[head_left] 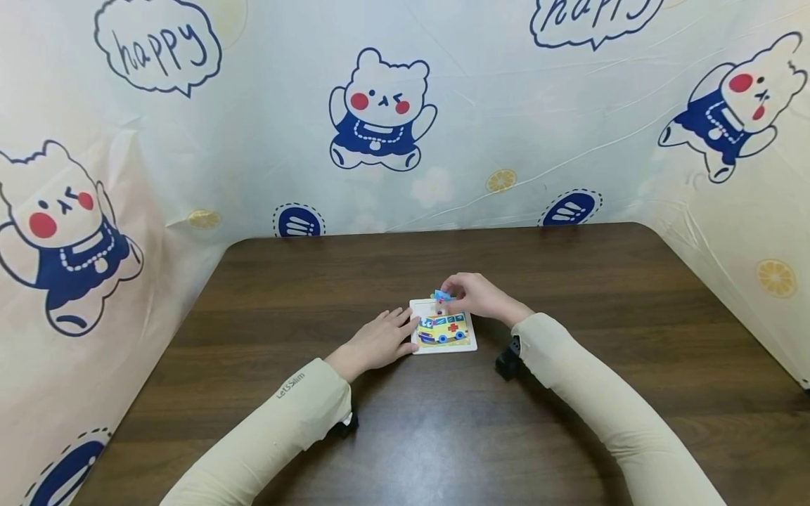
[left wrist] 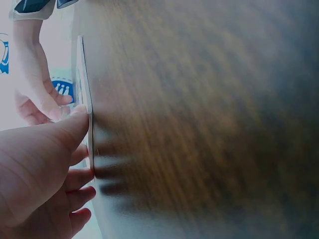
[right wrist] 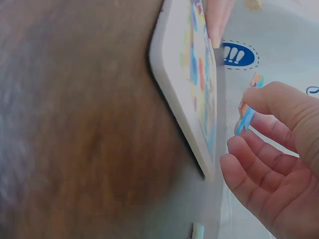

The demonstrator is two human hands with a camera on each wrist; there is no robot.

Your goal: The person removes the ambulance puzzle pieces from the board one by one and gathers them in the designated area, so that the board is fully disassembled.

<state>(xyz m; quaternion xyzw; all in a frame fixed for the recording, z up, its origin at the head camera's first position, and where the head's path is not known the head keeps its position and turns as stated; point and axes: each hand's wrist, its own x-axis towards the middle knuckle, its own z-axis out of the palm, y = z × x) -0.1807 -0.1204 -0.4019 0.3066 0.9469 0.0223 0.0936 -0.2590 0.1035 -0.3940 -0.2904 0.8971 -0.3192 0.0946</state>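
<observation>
A white-framed picture puzzle board (head_left: 470, 348) lies on the table, showing a yellow vehicle with a red cross and blue wheels. The board's upper strip is plain white. With fingers spread and fairly straight, my left hand (head_left: 377, 341) touches the board's left edge; its thumb (left wrist: 79, 115) lies against the rim in the left wrist view. Above the board's far side, my right hand (head_left: 482, 295) pinches a small, thin puzzle piece (right wrist: 245, 118), coloured blue and orange, between thumb and fingers. Part of that piece is hidden by the fingertips.
A dark brown wooden table (head_left: 304, 281) spreads around the board. One small pale object (right wrist: 198, 231) lies at the bottom of the right wrist view. Behind stands a backdrop (head_left: 468, 140) printed with cartoon bears. Black wrist devices (head_left: 508, 362) sit under both sleeves.
</observation>
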